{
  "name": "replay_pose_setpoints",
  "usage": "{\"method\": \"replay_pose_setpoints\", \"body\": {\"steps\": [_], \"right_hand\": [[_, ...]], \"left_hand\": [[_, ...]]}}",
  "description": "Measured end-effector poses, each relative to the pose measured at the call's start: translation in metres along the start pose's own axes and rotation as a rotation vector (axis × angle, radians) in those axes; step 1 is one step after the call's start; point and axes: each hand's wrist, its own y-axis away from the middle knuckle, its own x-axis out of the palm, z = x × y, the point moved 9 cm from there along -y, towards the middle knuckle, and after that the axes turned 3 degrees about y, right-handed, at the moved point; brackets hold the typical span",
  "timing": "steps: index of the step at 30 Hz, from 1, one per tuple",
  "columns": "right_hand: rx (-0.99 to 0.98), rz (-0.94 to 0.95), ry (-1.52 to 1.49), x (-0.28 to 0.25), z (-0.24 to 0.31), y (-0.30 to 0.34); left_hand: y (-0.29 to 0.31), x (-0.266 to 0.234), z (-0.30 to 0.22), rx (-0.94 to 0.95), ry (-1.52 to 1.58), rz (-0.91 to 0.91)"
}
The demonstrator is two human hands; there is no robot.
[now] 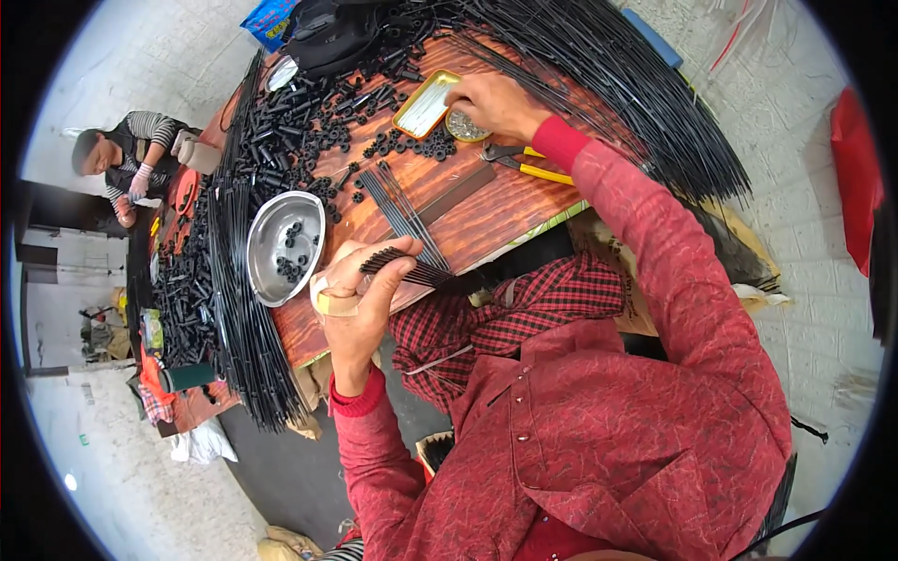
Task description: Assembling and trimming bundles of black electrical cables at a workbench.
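My left hand (354, 297), with tan tape on its fingers, is closed round a fanned row of thin black rods (426, 272). Their ends stick up between thumb and fingers. More such rods (391, 208) lie side by side on the table just beyond. Farther right, my right hand (498, 105) has its fingers bent down at a small round tin (468, 127) of tiny metal pieces. What its fingertips pinch, if anything, is too small to make out. Beside that hand lies a yellow-rimmed rectangular tin (426, 105). Pliers (524, 163) with yellow handles rest near my right wrist.
An oval metal bowl (264, 245) with small black rings stands at the left. Black tubular parts (271, 140) are heaped behind it. Long black rod bundles lie along the left (245, 318) and far right (636, 84). A co-worker (140, 154) sits at the far left.
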Motion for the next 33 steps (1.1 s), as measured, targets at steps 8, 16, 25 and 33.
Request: {"method": "replay_pose_setpoints", "body": {"steps": [8, 16, 25, 33], "right_hand": [[-0.138, 0.155, 0.169, 0.076, 0.008, -0.050], [-0.144, 0.077, 0.078, 0.053, 0.015, -0.050], [-0.235, -0.122, 0.028, 0.000, 0.042, -0.052], [-0.351, 0.176, -0.706, -0.104, 0.186, 0.015]], "left_hand": [[0.006, 0.001, 0.002, -0.015, 0.033, -0.031], [0.006, -0.004, 0.003, -0.043, -0.019, -0.025], [0.002, -0.001, 0.002, -0.001, 0.009, -0.013], [0.004, -0.007, 0.004, -0.033, 0.150, -0.083]]}}
